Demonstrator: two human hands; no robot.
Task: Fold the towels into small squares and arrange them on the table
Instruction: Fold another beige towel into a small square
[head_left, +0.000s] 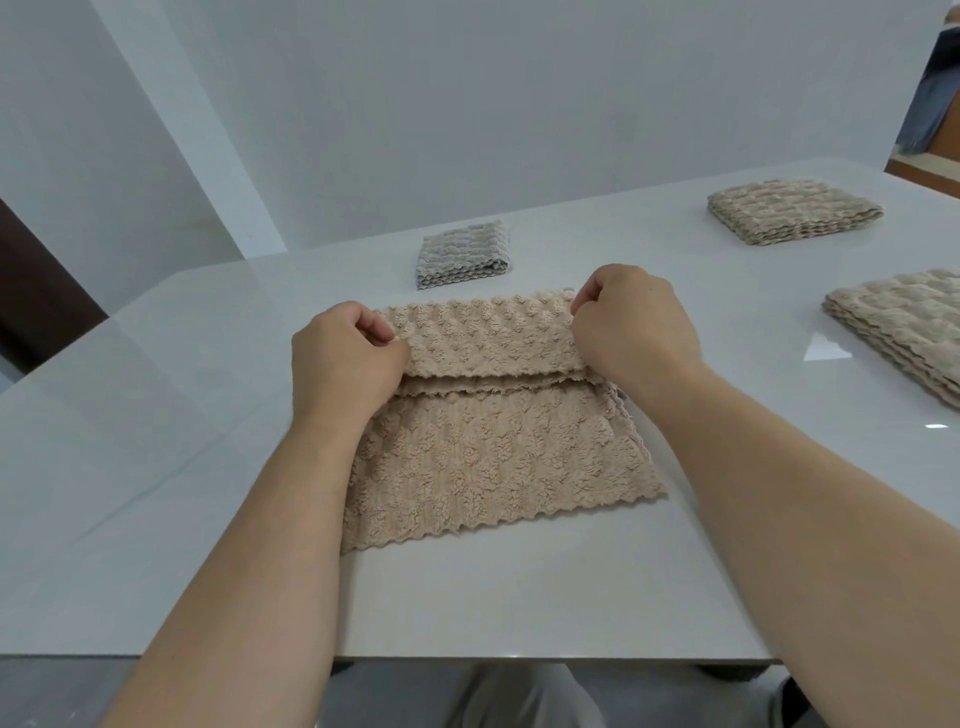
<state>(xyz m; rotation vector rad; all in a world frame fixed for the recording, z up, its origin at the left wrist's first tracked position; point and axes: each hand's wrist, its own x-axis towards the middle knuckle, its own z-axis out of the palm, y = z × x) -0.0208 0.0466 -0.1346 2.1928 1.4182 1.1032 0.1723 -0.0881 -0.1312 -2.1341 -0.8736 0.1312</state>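
A beige textured towel (493, 457) lies in the middle of the white table (182, 426). Its far part is turned over as a raised flap above the near part. My left hand (345, 358) pinches the flap's left corner with curled fingers. My right hand (628, 327) pinches the right corner the same way. A small grey towel (462, 254), folded into a square, sits just beyond my hands.
A folded beige towel stack (792, 210) lies at the far right. Another beige stack (904, 327) reaches the right edge of the view. A white wall stands behind the table. The table's near edge runs below the towel, above my lap.
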